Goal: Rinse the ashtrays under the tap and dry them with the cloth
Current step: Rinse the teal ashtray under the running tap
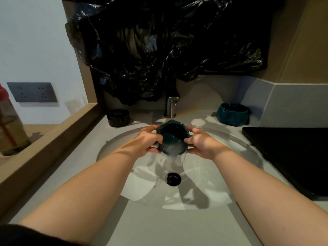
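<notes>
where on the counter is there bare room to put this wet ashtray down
Bare counter runs along the near edge in front of the sink, and up the left side between the sink and the wooden ledge. The back corners are taken: a black ashtray left of the tap, a teal one right. A black mat fills the right side.

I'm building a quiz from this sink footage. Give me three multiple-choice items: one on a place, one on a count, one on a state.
1. Where is the black ashtray?
A. counter, left of the tap
B. in the basin
C. on the black mat

2. How many ashtrays are visible?
A. one
B. two
C. three

3. The tap is:
A. off
B. running
C. hidden

Key: 1 A, it sits by the wooden ledge; 2 C, black one, teal ashtray on the counter, held teal ashtray between left hand and right hand; 3 B, water spills from the held one.
</notes>
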The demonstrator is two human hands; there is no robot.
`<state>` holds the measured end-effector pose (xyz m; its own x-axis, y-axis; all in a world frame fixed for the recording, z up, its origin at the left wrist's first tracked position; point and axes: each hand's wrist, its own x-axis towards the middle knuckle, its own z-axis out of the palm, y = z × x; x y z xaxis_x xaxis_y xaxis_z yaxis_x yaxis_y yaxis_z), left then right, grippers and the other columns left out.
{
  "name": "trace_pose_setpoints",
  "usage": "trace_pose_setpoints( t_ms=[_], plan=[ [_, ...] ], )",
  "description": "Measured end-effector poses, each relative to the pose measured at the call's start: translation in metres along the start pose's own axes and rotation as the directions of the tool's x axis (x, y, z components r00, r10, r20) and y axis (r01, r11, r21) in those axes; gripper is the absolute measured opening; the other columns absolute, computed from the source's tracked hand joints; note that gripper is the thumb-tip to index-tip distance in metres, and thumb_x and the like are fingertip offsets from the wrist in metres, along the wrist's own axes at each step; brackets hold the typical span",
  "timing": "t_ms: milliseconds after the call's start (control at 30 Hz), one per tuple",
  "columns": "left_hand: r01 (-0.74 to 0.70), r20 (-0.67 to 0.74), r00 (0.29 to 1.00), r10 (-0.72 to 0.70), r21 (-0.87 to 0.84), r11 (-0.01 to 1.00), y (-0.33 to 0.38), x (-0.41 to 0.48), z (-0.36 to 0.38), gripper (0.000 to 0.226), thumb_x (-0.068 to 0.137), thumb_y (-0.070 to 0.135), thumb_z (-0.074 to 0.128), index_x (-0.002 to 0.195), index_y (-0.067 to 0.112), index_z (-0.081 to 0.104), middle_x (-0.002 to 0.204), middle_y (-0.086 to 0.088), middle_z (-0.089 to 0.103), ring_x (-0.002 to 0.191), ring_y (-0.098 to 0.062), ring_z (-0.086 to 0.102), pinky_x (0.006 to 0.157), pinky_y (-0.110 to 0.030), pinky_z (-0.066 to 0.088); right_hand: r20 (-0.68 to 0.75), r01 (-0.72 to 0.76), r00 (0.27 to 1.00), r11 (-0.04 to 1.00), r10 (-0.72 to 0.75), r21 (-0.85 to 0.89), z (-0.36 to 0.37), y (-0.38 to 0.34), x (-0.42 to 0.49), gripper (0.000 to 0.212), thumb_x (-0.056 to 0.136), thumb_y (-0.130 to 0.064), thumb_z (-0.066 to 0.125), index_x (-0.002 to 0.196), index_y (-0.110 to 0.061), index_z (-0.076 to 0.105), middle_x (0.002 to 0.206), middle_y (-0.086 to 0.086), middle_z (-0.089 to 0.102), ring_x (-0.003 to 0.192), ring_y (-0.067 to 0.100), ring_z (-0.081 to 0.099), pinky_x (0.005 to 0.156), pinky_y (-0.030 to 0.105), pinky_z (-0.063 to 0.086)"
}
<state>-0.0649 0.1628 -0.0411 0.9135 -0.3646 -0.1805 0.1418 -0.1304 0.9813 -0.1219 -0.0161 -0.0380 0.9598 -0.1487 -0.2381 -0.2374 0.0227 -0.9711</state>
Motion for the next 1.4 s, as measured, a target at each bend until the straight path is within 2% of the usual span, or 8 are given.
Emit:
trace_pose_setpoints(
  t_ms=[200,367,567,900,1033,1200,1333,1400],
  plan=[
    [-0.112,0.003,0.994,0.112,0.046,0.993,-0.003,0.006,0.005,0.062,0.075,-0.013,0.056,0.123,0.026,0.049,0.12,-0.012,0.059,0.108,-0.031,0.059,0.075,-0.042,0.06,-0.081,0.101,0.989,0.959,-0.127,-0.263,0.011,-0.003,0.002,0.055,0.096,0.007,0.04,0.143,-0.019,0.032,0.136,0.014,0.047,0.122,0.034,0.046,0.093,0.047,0.049],
    [0.015,0.057,0.998,-0.013,-0.029,0.999,-0.003,0.013,-0.005,0.065,0.078,-0.018,0.05,0.127,0.025,0.045,0.115,-0.009,0.055,0.109,-0.035,0.056,0.078,-0.046,0.058,-0.063,0.203,0.969,0.92,-0.237,-0.335,0.017,-0.013,0.013,0.049,0.098,-0.005,0.045,0.144,-0.019,0.036,0.136,0.009,0.047,0.123,0.033,0.046,0.095,0.05,0.048],
    [0.113,0.199,0.974,-0.113,0.009,0.994,-0.001,0.006,-0.01,0.033,0.09,-0.005,0.047,0.11,0.021,0.054,0.107,-0.012,0.059,0.096,-0.03,0.061,0.072,-0.042,0.059,0.011,0.268,0.951,0.803,-0.31,-0.533,0.018,-0.009,0.021,0.044,0.099,-0.015,0.046,0.143,-0.017,0.039,0.139,0.005,0.047,0.129,0.026,0.043,0.106,0.043,0.04],
    [0.115,0.205,0.976,-0.067,-0.23,0.966,0.0,0.01,0.002,0.04,0.088,-0.01,0.045,0.121,0.013,0.05,0.12,-0.02,0.055,0.104,-0.035,0.057,0.076,-0.046,0.057,0.001,0.038,0.999,0.961,-0.04,-0.276,-0.001,-0.006,0.016,0.044,0.093,-0.027,0.056,0.134,-0.019,0.04,0.114,0.015,0.062,0.091,0.027,0.066,0.067,0.04,0.059],
    [0.134,0.24,0.967,-0.089,-0.18,0.975,0.001,0.01,-0.002,0.035,0.09,-0.006,0.047,0.119,0.015,0.051,0.112,-0.015,0.059,0.103,-0.032,0.059,0.087,-0.049,0.053,-0.075,0.094,0.988,0.903,-0.137,-0.42,0.0,-0.016,0.011,0.032,0.092,-0.03,0.054,0.119,-0.013,0.05,0.094,0.008,0.065,0.067,0.021,0.066,0.058,0.034,0.058],
    [-0.002,0.114,0.993,-0.015,0.146,0.989,-0.003,0.014,-0.005,0.062,0.084,0.0,0.06,0.135,0.029,0.042,0.125,-0.008,0.055,0.109,-0.027,0.059,0.076,-0.039,0.06,-0.057,0.141,0.964,0.685,-0.258,-0.715,0.002,-0.015,0.008,0.021,0.086,-0.033,0.058,0.104,-0.025,0.052,0.094,0.0,0.061,0.079,0.021,0.062,0.056,0.034,0.057],
    [-0.004,0.139,0.99,-0.027,0.22,0.975,-0.005,0.013,-0.006,0.057,0.084,-0.006,0.056,0.133,0.024,0.046,0.114,-0.007,0.058,0.096,-0.023,0.063,0.066,-0.033,0.06,0.035,0.215,0.943,0.528,-0.331,-0.821,0.007,-0.013,0.01,0.025,0.084,-0.036,0.06,0.107,-0.03,0.053,0.102,-0.002,0.063,0.095,0.021,0.06,0.083,0.036,0.052],
    [0.025,0.1,0.994,-0.042,0.17,0.985,-0.004,0.013,-0.008,0.054,0.083,-0.009,0.053,0.13,0.019,0.05,0.113,-0.012,0.061,0.093,-0.027,0.065,0.065,-0.036,0.061,0.031,0.236,0.94,0.583,-0.34,-0.777,0.007,-0.012,0.013,0.032,0.084,-0.041,0.063,0.113,-0.029,0.054,0.104,-0.003,0.063,0.097,0.02,0.06,0.086,0.035,0.051]
  ],
)
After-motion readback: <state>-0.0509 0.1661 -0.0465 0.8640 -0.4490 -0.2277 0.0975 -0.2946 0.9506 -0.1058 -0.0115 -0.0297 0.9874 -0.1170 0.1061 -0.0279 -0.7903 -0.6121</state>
